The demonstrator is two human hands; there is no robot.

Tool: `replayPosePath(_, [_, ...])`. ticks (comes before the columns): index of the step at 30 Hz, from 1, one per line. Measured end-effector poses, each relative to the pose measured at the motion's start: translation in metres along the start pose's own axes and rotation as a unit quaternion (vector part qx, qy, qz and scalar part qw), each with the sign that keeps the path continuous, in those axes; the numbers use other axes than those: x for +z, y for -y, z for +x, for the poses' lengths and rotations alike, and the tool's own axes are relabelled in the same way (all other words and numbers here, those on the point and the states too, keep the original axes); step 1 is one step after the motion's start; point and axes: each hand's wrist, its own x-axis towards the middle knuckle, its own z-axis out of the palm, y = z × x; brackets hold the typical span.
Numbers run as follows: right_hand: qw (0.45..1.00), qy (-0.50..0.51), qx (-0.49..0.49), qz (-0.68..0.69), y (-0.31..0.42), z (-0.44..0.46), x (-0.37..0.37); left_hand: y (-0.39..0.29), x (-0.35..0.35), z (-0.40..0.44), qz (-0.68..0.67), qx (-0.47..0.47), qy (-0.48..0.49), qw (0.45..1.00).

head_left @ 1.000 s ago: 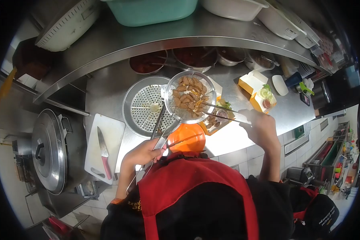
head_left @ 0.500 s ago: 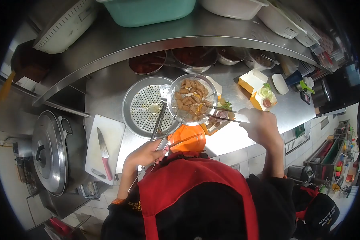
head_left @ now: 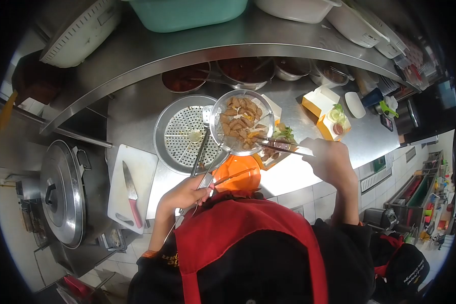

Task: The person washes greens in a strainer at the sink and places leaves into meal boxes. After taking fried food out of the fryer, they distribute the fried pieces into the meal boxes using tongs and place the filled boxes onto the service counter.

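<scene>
My left hand [head_left: 186, 193] is closed round the handle of a wire strainer [head_left: 220, 133], held over the counter with brown fried pieces [head_left: 244, 117] in it. My right hand [head_left: 332, 161] grips a pair of chopsticks [head_left: 283, 144], their tips at the strainer's right lower rim beside the pieces. Partly under the strainer stands an open takeaway box [head_left: 274, 161] with greens and brown pieces inside. Left of it, a round perforated pan [head_left: 162, 129] holds a long-handled utensil [head_left: 203, 149]. An orange bowl [head_left: 245, 175] sits close to my apron.
A knife [head_left: 130, 190] lies on a white cutting board [head_left: 117, 202] at left, beside a large lidded pot [head_left: 66, 192]. Sauce bowls [head_left: 243, 71] line the back under a steel shelf [head_left: 187, 50]. A second filled box [head_left: 325, 119] stands right. Another person [head_left: 403, 263] is behind at right.
The strainer has shifted slightly left and up, and the pieces in it have moved about. The chopsticks have tilted a little and their tips sit closer together. More of the near box shows.
</scene>
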Motion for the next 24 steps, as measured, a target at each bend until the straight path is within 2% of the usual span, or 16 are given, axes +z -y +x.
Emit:
replayPosePath(9, [0.999, 0.016, 0.027, -0.043, -0.004, -0.006, -0.008, 0.0, -0.006, -0.004, -0.017, 0.012, 0.021, 1.0])
replayPosePath(15, [0.999, -0.014, 0.041, -0.006, -0.014, -0.012, -0.01, 0.006, -0.006, -0.004, -0.04, 0.014, 0.013, 0.999])
replayPosePath(21, [0.994, 0.015, 0.104, 0.023, -0.025, -0.025, -0.016, 0.005, -0.008, -0.005, -0.022, 0.013, 0.006, 1.0])
replayPosePath(24, [0.995, 0.026, 0.101, 0.005, -0.029, -0.03, -0.009, 0.012, -0.01, -0.002, -0.017, 0.013, -0.004, 1.0])
